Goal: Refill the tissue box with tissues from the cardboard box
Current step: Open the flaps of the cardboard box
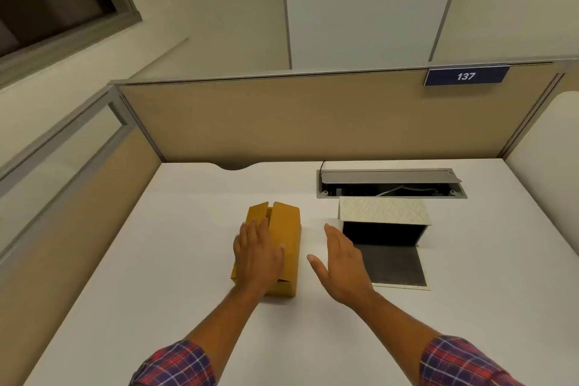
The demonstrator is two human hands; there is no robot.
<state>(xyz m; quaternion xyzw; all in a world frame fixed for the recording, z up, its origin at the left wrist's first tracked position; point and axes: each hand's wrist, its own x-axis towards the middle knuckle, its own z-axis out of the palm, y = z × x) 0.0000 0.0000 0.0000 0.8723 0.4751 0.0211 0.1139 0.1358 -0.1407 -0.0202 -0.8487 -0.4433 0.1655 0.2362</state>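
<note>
A small brown cardboard box [286,229] lies on the white desk [156,276], its top flaps nearly closed with a narrow gap at the far end. My left hand [255,255] rests flat on the box's left flap, fingers spread. To the right stands the patterned tissue box [383,213], tipped on its side with its dark, empty inside facing me and its bottom flap [394,265] folded down flat on the desk. My right hand [340,263] hovers open between the two boxes, touching neither. No tissues are visible.
A cable hatch [390,183] with its grey lid raised sits in the desk behind the tissue box. Tan partition walls [297,122] enclose the desk at the back and left, with a blue "137" sign [466,75] at the top right.
</note>
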